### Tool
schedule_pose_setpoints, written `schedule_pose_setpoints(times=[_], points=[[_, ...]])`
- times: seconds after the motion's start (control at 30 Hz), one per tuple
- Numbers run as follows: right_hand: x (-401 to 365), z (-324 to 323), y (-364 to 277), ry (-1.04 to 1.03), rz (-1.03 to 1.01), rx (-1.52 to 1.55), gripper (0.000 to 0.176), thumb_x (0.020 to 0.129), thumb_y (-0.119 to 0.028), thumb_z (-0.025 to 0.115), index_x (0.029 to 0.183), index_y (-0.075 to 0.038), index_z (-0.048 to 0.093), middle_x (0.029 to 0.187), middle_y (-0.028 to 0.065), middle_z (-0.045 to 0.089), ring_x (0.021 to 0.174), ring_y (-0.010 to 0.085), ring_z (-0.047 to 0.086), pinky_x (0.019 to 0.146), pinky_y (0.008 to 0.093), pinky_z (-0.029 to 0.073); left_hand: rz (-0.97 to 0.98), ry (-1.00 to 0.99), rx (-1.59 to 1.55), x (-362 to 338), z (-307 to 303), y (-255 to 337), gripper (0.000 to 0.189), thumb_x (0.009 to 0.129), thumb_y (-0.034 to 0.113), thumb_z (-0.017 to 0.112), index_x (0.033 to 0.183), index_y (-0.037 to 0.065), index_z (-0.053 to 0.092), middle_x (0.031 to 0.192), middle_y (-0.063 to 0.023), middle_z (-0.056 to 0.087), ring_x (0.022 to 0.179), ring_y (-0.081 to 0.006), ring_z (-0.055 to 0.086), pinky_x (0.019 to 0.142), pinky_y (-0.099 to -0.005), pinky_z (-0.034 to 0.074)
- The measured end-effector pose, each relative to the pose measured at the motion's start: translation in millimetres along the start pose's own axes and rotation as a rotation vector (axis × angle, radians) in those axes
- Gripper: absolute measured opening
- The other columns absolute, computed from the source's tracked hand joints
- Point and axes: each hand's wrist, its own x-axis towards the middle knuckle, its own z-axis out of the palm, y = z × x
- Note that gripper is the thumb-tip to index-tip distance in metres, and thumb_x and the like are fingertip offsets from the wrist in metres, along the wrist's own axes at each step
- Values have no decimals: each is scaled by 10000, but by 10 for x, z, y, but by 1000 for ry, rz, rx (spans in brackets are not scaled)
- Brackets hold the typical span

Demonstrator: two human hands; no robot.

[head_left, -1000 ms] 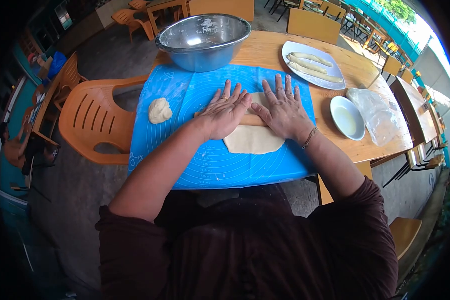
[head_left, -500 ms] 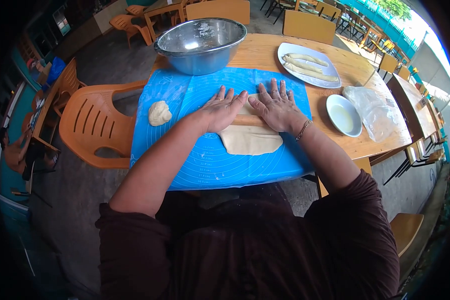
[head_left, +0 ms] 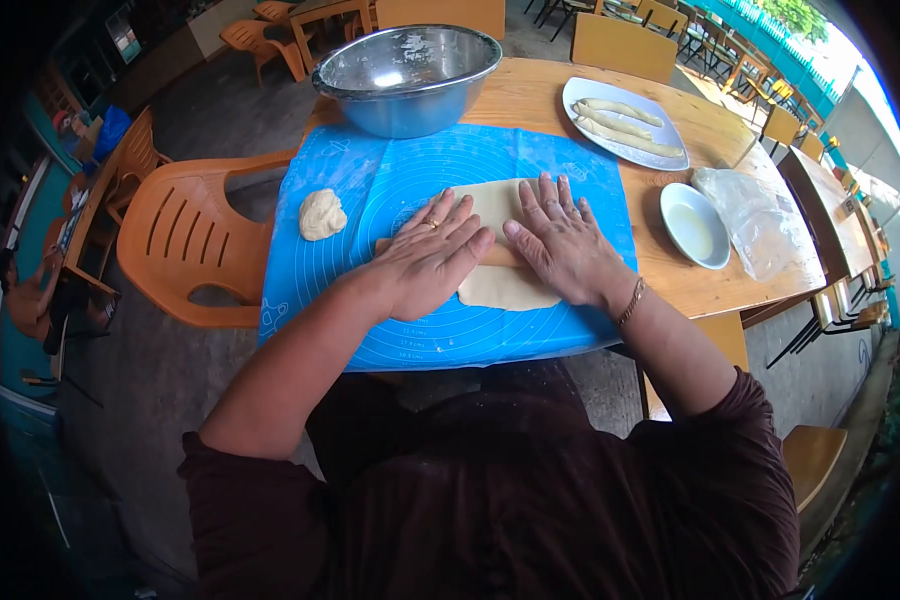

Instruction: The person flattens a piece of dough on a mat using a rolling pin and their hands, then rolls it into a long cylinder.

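A flattened sheet of dough [head_left: 508, 291] lies on the blue measuring mat [head_left: 370, 345]. Across it runs a wooden rolling pin [head_left: 502, 254], mostly hidden beneath my palms. My left hand [head_left: 422, 262] rests on the pin's left part, fingers stretched forward and slightly apart, a ring on one finger. On the right part, my right hand [head_left: 562, 245] lies flat with its fingers spread, and a bracelet circles that wrist. Neither hand wraps around the pin. A lump of dough [head_left: 322, 215] sits on the mat to the left.
A large metal bowl [head_left: 407, 112] stands behind the mat. To the right are a white plate [head_left: 662, 105] with several dough strips, a small white bowl [head_left: 708, 228] with liquid, and a clear plastic bag [head_left: 767, 225]. An orange chair [head_left: 185, 240] is at the left; a person sits farther off.
Both hands and the rolling pin have come back toward my body over the dough. More of the sheet's far part now shows, and less of its near part.
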Motion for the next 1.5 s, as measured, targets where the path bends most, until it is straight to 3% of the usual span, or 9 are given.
schedule_pose_setpoints(times=[0.2, 0.27, 0.43, 0.53, 0.63, 0.77, 0.9, 1.13, 1.5], points=[[-137, -13, -79, -77, 32, -31, 833, 1017, -616, 236, 1533, 37, 243, 1594, 322, 145, 1495, 469, 100, 1201, 572, 127, 9, 43, 119, -121, 124, -39, 783, 1046, 542, 100, 1525, -59, 254, 1635, -195, 166, 1533, -326, 53, 1240, -432, 61], [-447, 64, -173, 80, -95, -48, 822, 1018, -574, 319, 1515, 76, 246, 1588, 331, 153, 1490, 476, 126, 1195, 573, 146, 210, 122, 76, -416, 258, -37, 768, 1052, 524, 123, 1514, -72, 267, 1627, -214, 175, 1526, -352, 88, 1234, -459, 65], [-677, 108, -234, 158, -215, -116, 815, 1016, -545, 365, 1506, 95, 241, 1579, 335, 173, 1482, 486, 145, 1195, 567, 153, 296, 197, 85, -720, 346, 46, 730, 1063, 493, 137, 1509, -67, 285, 1611, -232, 210, 1517, -369, 126, 1229, -472, 88], [-513, -16, -120, -63, -130, 105, 836, 1029, -604, 227, 1539, 58, 193, 1598, 325, 115, 1497, 474, 55, 1218, 523, 100, 113, -21, -135, -517, 16, 67, 662, 1078, 420, 110, 1516, -40, 296, 1574, -256, 291, 1506, -393, 159, 1230, -456, 127], [-258, -280, 27, -212, -147, 440, 835, 1022, -632, 173, 1562, 4, 180, 1607, 313, 89, 1502, 463, 13, 1221, 516, 65, 114, 173, -104, -122, 97, 8, 668, 1074, 424, 143, 1518, -57, 274, 1596, -257, 233, 1519, -381, 96, 1236, -452, 91], [-109, -119, 155, 123, 79, -47, 820, 1014, -643, 179, 1574, -45, 193, 1612, 300, 103, 1502, 467, 8, 1217, 534, 32, 12, 356, 203, 246, 287, 17, 703, 1064, 453, 177, 1520, -77, 243, 1620, -257, 145, 1526, -376, -1, 1236, -473, 30], [-201, 51, 106, 186, 62, -187, 838, 1002, -659, 201, 1572, -45, 203, 1609, 302, 114, 1502, 470, 24, 1207, 569, 29, -158, 367, 334, 275, 348, 17, 737, 1054, 477, 186, 1531, -85, 186, 1637, -249, 51, 1519, -384, -90, 1223, -513, -33], [-523, -13, 17, 17, -2, -49, 825, 1011, -631, 230, 1571, -27, 182, 1610, 302, 107, 1499, 478, 36, 1198, 590, 68, -126, 76, 242, -102, 316, 228, 747, 1055, 488, 177, 1542, -77, 151, 1640, -245, 25, 1515, -380, -122, 1209, -546, -44], [-175, 27, 94, -7, 75, -15, 872, 994, -669, 226, 1576, -24, 151, 1615, 301, 75, 1501, 472, 5, 1200, 591, 48, -224, 123, 178, 122, 277, 66, 749, 1053, 484, 187, 1544, -78, 126, 1643, -236, 8, 1512, -397, -123, 1204, -562, -44]])
